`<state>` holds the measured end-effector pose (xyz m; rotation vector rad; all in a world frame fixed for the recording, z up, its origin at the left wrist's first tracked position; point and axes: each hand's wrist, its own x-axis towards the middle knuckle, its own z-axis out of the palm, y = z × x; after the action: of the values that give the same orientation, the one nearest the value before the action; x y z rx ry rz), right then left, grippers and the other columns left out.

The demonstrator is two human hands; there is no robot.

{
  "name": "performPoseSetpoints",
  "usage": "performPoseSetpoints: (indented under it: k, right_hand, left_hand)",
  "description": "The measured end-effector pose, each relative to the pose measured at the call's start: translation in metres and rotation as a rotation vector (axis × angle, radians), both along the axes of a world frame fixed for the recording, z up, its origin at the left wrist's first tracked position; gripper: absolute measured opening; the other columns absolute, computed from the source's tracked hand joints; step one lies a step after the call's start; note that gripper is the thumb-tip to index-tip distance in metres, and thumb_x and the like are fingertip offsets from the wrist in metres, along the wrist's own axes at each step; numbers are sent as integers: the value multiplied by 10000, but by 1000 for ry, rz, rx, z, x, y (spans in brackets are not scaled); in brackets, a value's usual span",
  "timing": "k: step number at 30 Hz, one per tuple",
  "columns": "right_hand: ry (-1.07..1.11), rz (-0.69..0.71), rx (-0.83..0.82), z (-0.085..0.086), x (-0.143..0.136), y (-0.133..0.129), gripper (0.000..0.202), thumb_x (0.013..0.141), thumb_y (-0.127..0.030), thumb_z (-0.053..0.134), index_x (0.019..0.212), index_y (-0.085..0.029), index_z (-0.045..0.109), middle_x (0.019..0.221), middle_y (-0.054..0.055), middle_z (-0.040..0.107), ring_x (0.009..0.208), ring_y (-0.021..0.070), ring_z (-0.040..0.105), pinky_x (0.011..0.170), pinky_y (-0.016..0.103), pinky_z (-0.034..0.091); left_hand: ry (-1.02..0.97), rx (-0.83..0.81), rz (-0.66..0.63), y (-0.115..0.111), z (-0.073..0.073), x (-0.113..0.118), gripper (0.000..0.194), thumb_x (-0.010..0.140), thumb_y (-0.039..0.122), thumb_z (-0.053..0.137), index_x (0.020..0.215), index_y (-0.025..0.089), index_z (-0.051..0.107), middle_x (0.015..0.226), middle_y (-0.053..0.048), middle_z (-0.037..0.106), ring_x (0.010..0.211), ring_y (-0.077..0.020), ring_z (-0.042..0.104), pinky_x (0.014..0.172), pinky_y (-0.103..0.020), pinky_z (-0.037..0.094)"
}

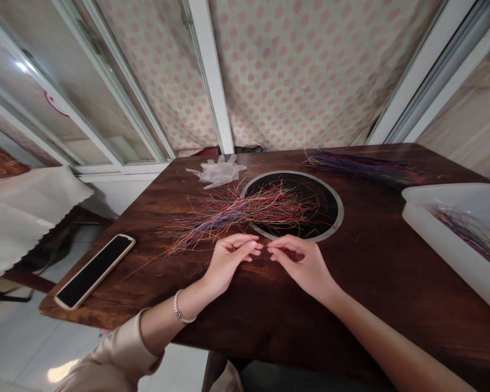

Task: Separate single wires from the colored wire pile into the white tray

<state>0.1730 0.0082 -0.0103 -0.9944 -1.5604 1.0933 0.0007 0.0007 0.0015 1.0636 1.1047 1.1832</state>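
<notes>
At the near left corner of the table (371, 272) lies a phone (95, 272). A glove (218, 171) sits by the far edge; before it, wires (228, 211) spread onto a disc (325, 204). Toward the near edge, the left hand (231, 258) pinches a thin strand (265, 246), fingertips closed; the right hand (302, 264), likewise pinched, grips it just beside. Dark wires (363, 166) lie near the far edge, a bin (445, 234) at the right edge.

Counted one central heap of wires (240, 209), one far bundle (363, 167), one batch (473, 231) inside the single white bin (453, 250): three groups. Could not number individual wires; too fine and tangled. Also logged one table (371, 261), one phone (96, 272), one round black panel (326, 204), one beaded bracelet (178, 311) and at least one plastic glove (219, 171), exact number not discernible.
</notes>
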Motion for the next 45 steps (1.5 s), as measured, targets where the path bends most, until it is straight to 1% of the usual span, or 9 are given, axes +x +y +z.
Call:
performPoseSetpoints:
  k: [4,8,12,18,24,28,31,38,45]
  right_hand:
    - [-50,26,39,3,0,-2,105,791,-225,580,785,-189,679,725,35,702,639,154,667,613,271,536]
    - [-56,7,67,3,1,-3,103,796,-218,577,789,-190,676,736,35,695,637,150,662,619,267,526]
    - [-48,-2,88,1,1,-2,103,803,-224,573,801,-192,671,748,36,687,641,150,657,625,271,526]
    - [-48,-40,99,0,2,0,107,794,-218,563,835,-196,660,789,49,691,685,161,654,640,285,533]
    - [-81,16,81,2,3,-1,135,781,-199,529,850,-199,644,718,24,666,655,145,624,613,268,501]
    - [-157,58,106,6,2,-4,153,785,-194,500,821,-198,649,658,4,637,584,123,562,531,237,434]
    - [-188,91,116,8,1,-5,139,796,-217,523,787,-193,660,629,-3,630,550,115,528,509,233,399]
    - [-165,92,92,8,0,-5,173,826,-261,555,702,-195,656,651,9,666,590,141,567,547,251,412]
    - [-169,80,166,10,0,-7,183,834,-262,546,693,-193,639,617,5,636,557,133,543,533,248,402]
  left_hand:
    - [47,40,-17,0,0,2,176,655,294,783,748,156,722,703,-32,695,634,-120,616,559,-200,476]
    - [52,87,-21,0,-1,1,133,677,272,774,742,167,724,687,-9,658,602,-87,557,546,-181,449]
    - [25,91,-2,0,-2,1,142,673,275,776,763,176,729,713,-7,658,593,-75,530,532,-173,430]
    - [60,97,14,-1,2,1,176,661,305,775,712,150,710,728,-26,650,566,-84,497,517,-198,432]
    - [74,121,14,-2,3,2,157,680,294,761,677,153,693,692,-18,626,573,-86,494,514,-190,429]
    - [91,142,47,-1,0,1,165,687,298,756,680,150,685,707,-21,632,575,-87,503,512,-192,431]
    - [120,182,36,-2,0,0,134,716,279,737,696,157,683,717,-14,642,574,-81,518,519,-187,429]
    - [222,261,-26,-7,10,1,144,710,291,738,677,167,673,650,-11,650,561,-109,564,552,-225,470]
    - [227,320,-48,-9,10,-1,139,709,298,738,680,176,677,679,-21,651,580,-118,576,548,-232,476]
